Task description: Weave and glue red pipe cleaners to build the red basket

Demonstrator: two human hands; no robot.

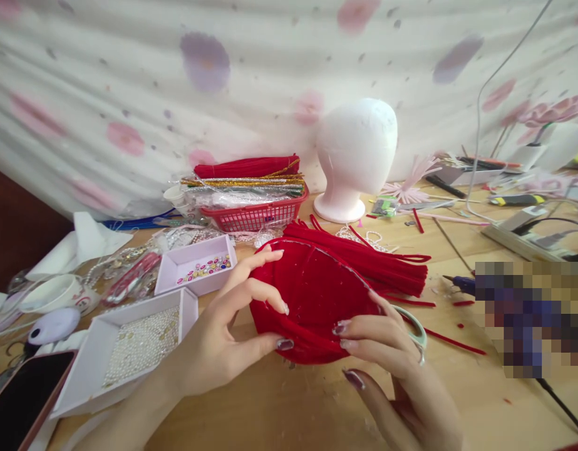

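Note:
A red, fuzzy, bowl-shaped cap (312, 285) is tilted over the table with its hollow facing me. A thin pale edge runs along its far rim. My left hand (237, 326) grips its left side, fingers over the rim and inside, thumb at the near edge. On the right, my right hand (396, 357) holds the near right rim with its fingertips, while its thumb hangs lower, apart from the cap. Behind the cap lies a bundle of red pipe cleaners (387, 266). Scissors with a pale green handle (415, 329) lie partly hidden behind my right hand.
A white foam head (357, 150) stands at the back beside a red basket (255, 216) of pipe cleaners. Trays of pearls (143, 341) and gems (199, 266) sit left, near a phone (30, 401). A blurred-out tool (523, 313) and a power strip (518, 232) are right.

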